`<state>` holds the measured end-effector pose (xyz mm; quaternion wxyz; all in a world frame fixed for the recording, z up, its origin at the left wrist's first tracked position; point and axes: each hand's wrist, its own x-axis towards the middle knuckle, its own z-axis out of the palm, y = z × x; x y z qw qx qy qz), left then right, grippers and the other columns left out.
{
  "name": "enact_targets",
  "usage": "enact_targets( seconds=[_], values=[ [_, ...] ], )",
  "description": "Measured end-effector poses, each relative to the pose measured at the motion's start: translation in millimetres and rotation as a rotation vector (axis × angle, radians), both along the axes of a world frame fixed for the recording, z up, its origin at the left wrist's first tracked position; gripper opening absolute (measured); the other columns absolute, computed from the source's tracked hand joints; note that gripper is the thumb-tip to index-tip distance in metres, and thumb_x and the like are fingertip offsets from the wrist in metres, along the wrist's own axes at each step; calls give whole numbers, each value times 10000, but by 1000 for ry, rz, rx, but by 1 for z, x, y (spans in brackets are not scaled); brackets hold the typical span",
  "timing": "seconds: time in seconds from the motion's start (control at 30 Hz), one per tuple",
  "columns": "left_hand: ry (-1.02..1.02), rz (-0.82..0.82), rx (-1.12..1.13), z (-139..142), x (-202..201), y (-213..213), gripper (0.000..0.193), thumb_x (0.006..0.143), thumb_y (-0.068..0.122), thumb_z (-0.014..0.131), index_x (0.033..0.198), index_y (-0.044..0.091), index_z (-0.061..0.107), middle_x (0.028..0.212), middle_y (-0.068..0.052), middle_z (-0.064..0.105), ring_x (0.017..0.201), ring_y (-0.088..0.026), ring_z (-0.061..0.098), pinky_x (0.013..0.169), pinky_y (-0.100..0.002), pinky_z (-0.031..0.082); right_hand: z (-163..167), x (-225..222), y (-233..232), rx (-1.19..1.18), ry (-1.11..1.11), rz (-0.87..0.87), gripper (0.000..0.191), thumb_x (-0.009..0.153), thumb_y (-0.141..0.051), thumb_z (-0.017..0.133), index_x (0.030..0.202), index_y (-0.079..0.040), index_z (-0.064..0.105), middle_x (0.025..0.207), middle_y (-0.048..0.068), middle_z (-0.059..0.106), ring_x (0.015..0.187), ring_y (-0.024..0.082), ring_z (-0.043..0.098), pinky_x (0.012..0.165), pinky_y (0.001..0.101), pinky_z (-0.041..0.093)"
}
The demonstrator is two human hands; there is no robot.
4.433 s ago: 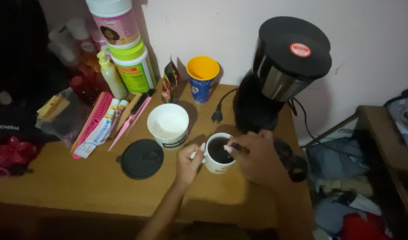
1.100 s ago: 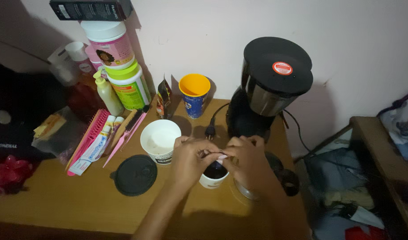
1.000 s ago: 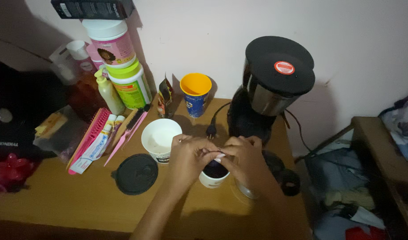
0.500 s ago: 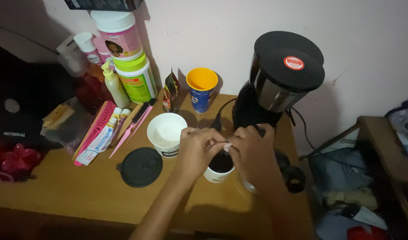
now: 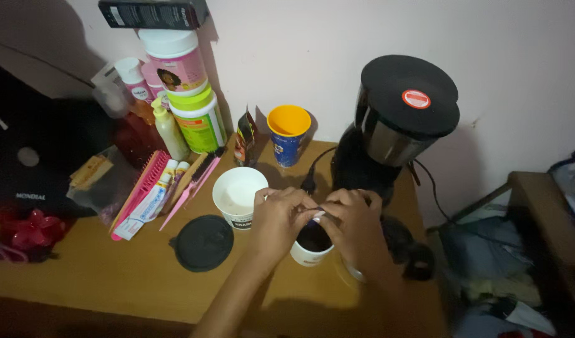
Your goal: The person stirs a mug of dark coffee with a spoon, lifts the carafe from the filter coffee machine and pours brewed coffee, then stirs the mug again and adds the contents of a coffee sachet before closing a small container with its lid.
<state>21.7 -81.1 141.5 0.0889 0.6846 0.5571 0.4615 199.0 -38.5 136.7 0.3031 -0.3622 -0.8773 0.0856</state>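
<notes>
Now both hands meet just above the white cup (image 5: 312, 249), which stands on the wooden worktop (image 5: 87, 281) in front of the black coffee maker (image 5: 397, 131). The left hand (image 5: 280, 218) has its fingers curled in, and the thumb and first fingers pinch one end of a small pale thing (image 5: 317, 215) over the cup. The right hand (image 5: 355, 226) is bent the same way and pinches the other end, so both hands are closed on this small thing and not on the cup itself. If they touch the cup rim, I cannot tell.

What the small thing is stays hard to make out; it is tiny, whitish, and mostly covered by fingertips. The right hand also hides most of the right side of the cup and part of a round dark object (image 5: 407, 245) beside the coffee maker. The light is dim.

The cup is white outside, with a dark liquid inside that nearly fills it. Left of the cup, just beside it, stands an open white tub (image 5: 238, 195), and further left of the cup lies a round black lid (image 5: 204, 243), flat on the worktop. Behind the cup, near the wall, stands a yellow and blue tumbler (image 5: 288, 134).
</notes>
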Motion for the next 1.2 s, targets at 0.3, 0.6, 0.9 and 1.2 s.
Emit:
enact_targets(
  seconds=[0.3, 0.6, 0.9, 1.2],
  values=[
    [-68, 24, -88, 7, 7, 3, 173, 776, 273, 840, 811, 143, 731, 738, 0, 690, 727, -201, 654, 905, -374, 382, 29, -7, -5, 85, -174, -117, 117, 839, -200, 729, 927, -128, 759, 967, 22, 641, 1046, 223, 584, 1104, 588, 253],
    [-10, -23, -252, 7, 4, 3, 180, 789, 279, 837, 783, 140, 723, 723, -8, 703, 731, -208, 661, 947, -397, 346, 16, 4, 9, -83, -303, -54, 218, 811, -251, 758, 1000, -144, 765, 971, 27, 630, 1028, 215, 586, 1086, 615, 226],
    [55, 61, -74, 2, 4, 9, 196, 754, 264, 846, 784, 123, 712, 748, -26, 686, 812, -240, 662, 952, -419, 359, -3, -1, 16, -39, -63, -30, 180, 786, -247, 766, 923, -131, 782, 1048, 13, 666, 1066, 217, 599, 1072, 593, 238],
    [-36, 24, -25, 4, 10, 8, 169, 783, 266, 831, 793, 134, 726, 761, 1, 708, 811, -213, 673, 951, -399, 367, 21, -3, 2, 169, -173, -98, 129, 796, -205, 734, 891, -119, 751, 984, 16, 629, 1060, 229, 581, 1109, 612, 237]
  ],
)
